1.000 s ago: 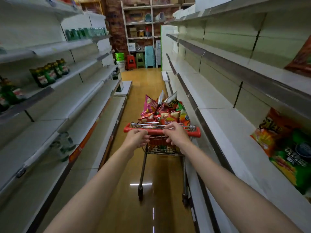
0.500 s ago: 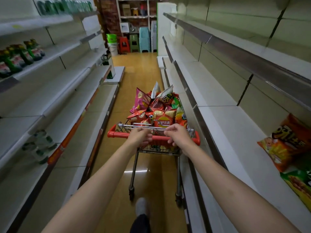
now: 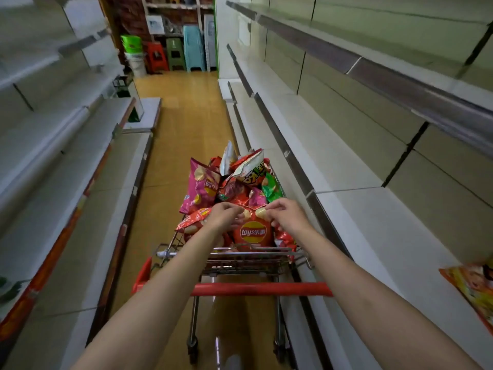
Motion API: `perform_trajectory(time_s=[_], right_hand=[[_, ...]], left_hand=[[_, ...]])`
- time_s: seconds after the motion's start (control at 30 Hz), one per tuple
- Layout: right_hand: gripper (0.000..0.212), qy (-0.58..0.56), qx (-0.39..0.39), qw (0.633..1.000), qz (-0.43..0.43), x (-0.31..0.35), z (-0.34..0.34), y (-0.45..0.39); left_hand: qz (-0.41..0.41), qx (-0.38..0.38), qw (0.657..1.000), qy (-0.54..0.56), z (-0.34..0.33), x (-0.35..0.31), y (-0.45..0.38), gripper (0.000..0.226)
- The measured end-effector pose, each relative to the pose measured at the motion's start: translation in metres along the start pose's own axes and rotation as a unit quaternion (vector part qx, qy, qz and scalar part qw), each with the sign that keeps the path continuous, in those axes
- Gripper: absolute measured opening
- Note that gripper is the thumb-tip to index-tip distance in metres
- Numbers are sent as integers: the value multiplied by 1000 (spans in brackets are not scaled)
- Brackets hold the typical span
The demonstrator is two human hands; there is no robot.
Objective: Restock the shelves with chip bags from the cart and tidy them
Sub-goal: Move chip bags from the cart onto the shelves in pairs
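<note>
Both forearms extend forward, converging toward 12 o'clock. The left hand [image 3: 225, 216] is palm-down, fingers curled, pinching the top edge of the red chip bag [image 3: 252, 233] at its 10 o'clock corner. The right hand [image 3: 286, 216] mirrors it, fingers curled, pinching the 2 o'clock corner.

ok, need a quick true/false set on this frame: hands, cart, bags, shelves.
1. Both hands grip the red cart handle. False: the left hand and right hand are on the red Lay's chip bag in the wire shopping cart.
2. The cart is piled with chip bags. True.
3. A pink Lay's chip bag stands at the cart's left side. True.
4. The white shelf right of the cart is packed with bottles. False: no bottles show on it; a snack bag lies on it at the frame edge.
</note>
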State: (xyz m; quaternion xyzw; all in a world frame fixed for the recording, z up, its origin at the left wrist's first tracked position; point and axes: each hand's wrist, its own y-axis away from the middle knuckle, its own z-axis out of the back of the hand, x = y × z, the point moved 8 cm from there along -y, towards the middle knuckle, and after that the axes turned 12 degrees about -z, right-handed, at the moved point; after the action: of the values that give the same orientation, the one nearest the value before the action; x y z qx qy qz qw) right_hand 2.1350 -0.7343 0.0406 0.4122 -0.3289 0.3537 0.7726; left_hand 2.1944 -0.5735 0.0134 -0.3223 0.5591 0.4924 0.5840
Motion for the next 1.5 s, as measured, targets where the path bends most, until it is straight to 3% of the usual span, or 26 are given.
perform_trajectory(time_s=[0.2, 0.4, 0.5, 0.57, 0.73, 0.8, 0.9, 1.03, 1.1, 1.2, 1.3, 1.5], right_hand=[[22, 19, 2, 999, -33, 2, -22, -75], [23, 25, 15, 996, -78, -11, -34, -116], [12, 37, 8, 996, -86, -14, -28, -126], [9, 29, 4, 995, -94, -15, -21, -130], [13, 51, -25, 994, -94, -12, -3, -132], [19, 67, -41, 993, -84, -8, 6, -131], [48, 65, -50, 994, -72, -1, 14, -131], [95, 14, -4, 998, -67, 10, 13, -129], [107, 13, 29, 997, -64, 18, 10, -125], [112, 20, 88, 994, -56, 29, -1, -115], [121, 11, 146, 988, -52, 39, -14, -101], [99, 8, 172, 985, -27, 49, -22, -89]], left_hand=[[-26, 7, 988, -151, 18, 18, -77, 12], [-27, 106, 934, -340, 3, 48, -131, 51], [-6, 165, 909, -382, -12, 67, -145, 66], [-10, 170, 910, -379, -19, 72, -151, 65], [-34, 161, 908, -386, -21, 69, -156, 37], [-35, 162, 911, -377, -19, 64, -158, 33], [-37, 148, 934, -322, -10, 49, -159, 26], [-35, 122, 960, -250, 10, 22, -154, 7], [-26, 96, 974, -205, 23, 9, -150, 7], [-11, 44, 993, -110, 45, -12, -143, 19], [-13, 30, 998, -48, 56, -40, -133, 12], [-13, 15, 1000, 23, 63, -66, -112, 7]])
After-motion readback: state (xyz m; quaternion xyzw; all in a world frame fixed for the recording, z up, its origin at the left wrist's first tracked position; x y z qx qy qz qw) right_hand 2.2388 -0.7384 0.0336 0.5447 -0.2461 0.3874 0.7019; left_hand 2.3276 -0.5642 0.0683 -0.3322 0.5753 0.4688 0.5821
